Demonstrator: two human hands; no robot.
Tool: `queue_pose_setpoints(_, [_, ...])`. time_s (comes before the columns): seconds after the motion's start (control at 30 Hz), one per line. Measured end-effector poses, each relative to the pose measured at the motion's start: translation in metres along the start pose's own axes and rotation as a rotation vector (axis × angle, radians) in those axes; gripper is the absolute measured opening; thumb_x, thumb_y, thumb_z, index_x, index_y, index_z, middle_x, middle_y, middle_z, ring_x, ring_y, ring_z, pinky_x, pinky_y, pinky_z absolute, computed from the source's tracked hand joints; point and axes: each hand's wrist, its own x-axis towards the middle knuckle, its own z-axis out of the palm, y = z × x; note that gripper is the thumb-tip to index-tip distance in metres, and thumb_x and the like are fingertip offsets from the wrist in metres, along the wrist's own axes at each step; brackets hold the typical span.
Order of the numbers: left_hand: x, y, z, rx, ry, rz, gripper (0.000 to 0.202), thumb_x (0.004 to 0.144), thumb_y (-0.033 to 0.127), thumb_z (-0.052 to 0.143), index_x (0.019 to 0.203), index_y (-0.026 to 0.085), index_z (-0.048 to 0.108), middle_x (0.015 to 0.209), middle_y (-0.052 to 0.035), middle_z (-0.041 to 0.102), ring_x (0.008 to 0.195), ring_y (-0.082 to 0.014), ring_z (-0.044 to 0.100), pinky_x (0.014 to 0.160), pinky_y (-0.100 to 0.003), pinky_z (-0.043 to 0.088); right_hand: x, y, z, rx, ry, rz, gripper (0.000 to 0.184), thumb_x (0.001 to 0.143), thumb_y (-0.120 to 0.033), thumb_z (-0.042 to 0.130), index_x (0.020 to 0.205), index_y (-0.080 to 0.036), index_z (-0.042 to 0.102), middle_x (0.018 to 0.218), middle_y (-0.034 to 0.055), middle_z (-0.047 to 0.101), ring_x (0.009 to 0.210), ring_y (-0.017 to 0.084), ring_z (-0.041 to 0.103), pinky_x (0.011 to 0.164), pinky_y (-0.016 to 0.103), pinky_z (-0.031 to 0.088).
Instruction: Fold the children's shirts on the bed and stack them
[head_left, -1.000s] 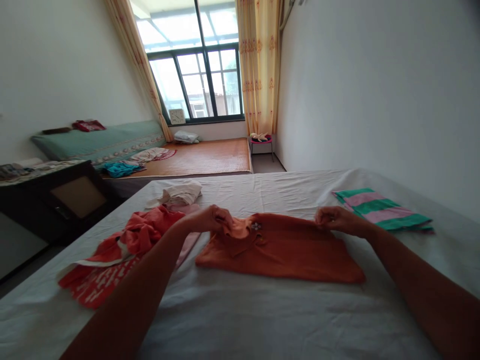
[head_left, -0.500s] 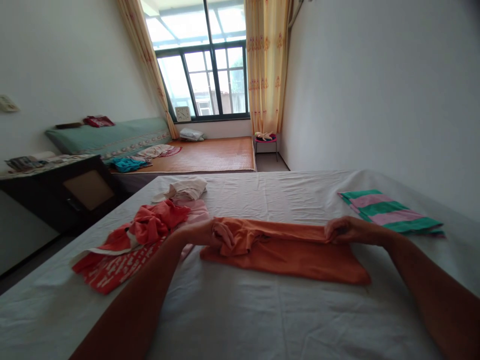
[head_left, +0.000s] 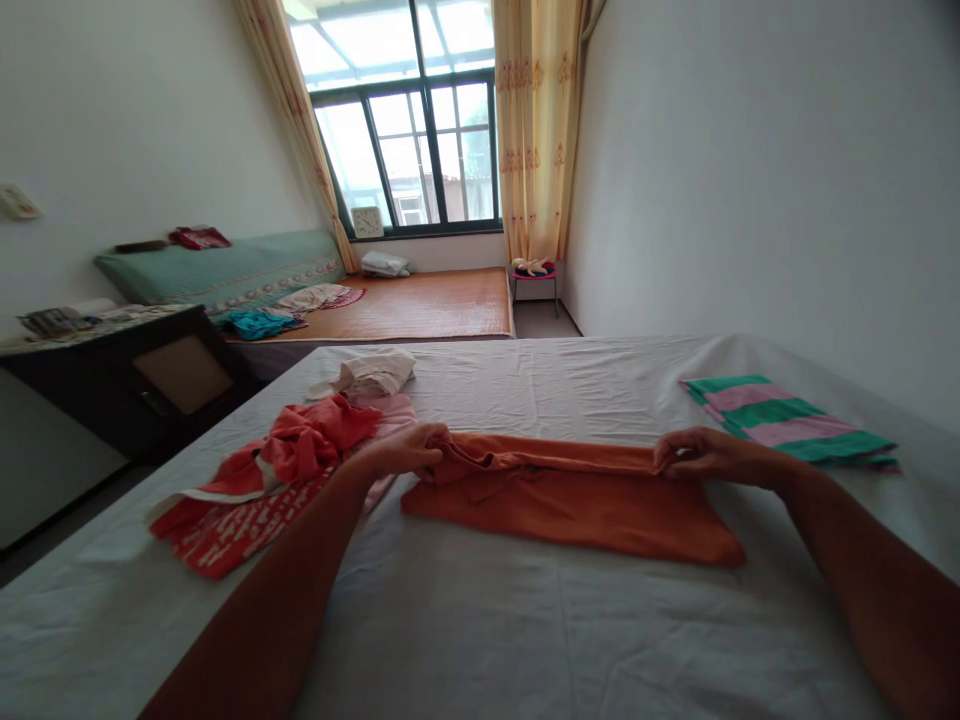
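An orange shirt [head_left: 577, 510], partly folded into a long shape, lies on the white bed sheet [head_left: 480, 640] in front of me. My left hand [head_left: 411, 452] pinches its far left corner, beside the bunched collar or sleeve part. At the far right corner, my right hand [head_left: 688, 456] grips the folded edge between thumb and fingers. The upper layer stretches between both hands, while the lower part rests on the sheet. Left of my left hand is a heap with a red garment [head_left: 217, 530] bearing white lettering.
A folded green and pink striped cloth [head_left: 787, 415] lies at the right by the wall. Behind the red heap sits a cream cloth [head_left: 375, 372]. Beyond the bed are a dark cabinet [head_left: 176, 375], a mat-covered bed [head_left: 442, 300] and a small stool [head_left: 535, 272].
My left hand has shifted from the bunched fabric to a pinch at the shirt's far left corner. My right hand keeps its grip. The camera view has moved slightly.
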Motion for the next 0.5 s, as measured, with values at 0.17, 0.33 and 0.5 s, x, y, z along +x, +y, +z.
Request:
queue_pose_setpoints(0.17, [-0.003, 0.005, -0.006, 0.198, -0.274, 0.113, 0.029, 0.071, 0.015, 0.055, 0.097, 0.014, 0.069, 0.079, -0.0017, 0.067, 0.066, -0.0111, 0.059, 0.060, -0.018, 0.048, 0.000, -0.009, 0.000, -0.158, 0.113, -0.023, 0.043, 0.069, -0.054, 0.070, 0.093, -0.018, 0.070, 0.095, 0.0077, 0.070, 0.091, 0.026, 0.062, 0.083, 0.035, 0.047])
queue_pose_setpoints(0.33, [-0.008, 0.006, -0.010, 0.231, -0.318, 0.172, 0.028, 0.077, 0.023, 0.059, 0.102, 0.017, 0.072, 0.086, -0.0036, 0.072, 0.076, -0.0140, 0.063, 0.067, -0.018, 0.048, 0.031, -0.078, 0.052, -0.353, 0.374, -0.330, 0.039, 0.077, -0.044, 0.066, 0.111, -0.024, 0.065, 0.110, 0.0078, 0.065, 0.101, 0.025, 0.057, 0.090, 0.039, 0.045])
queue_pose_setpoints(0.5, [-0.015, 0.011, -0.009, 0.204, -0.325, 0.184, 0.032, 0.078, 0.032, 0.064, 0.104, 0.015, 0.072, 0.086, -0.0047, 0.072, 0.073, -0.0138, 0.063, 0.067, -0.019, 0.048, 0.076, -0.144, 0.128, -0.466, 0.216, -0.621, 0.056, 0.074, -0.025, 0.069, 0.128, -0.026, 0.054, 0.124, 0.0072, 0.060, 0.113, 0.026, 0.049, 0.096, 0.042, 0.041])
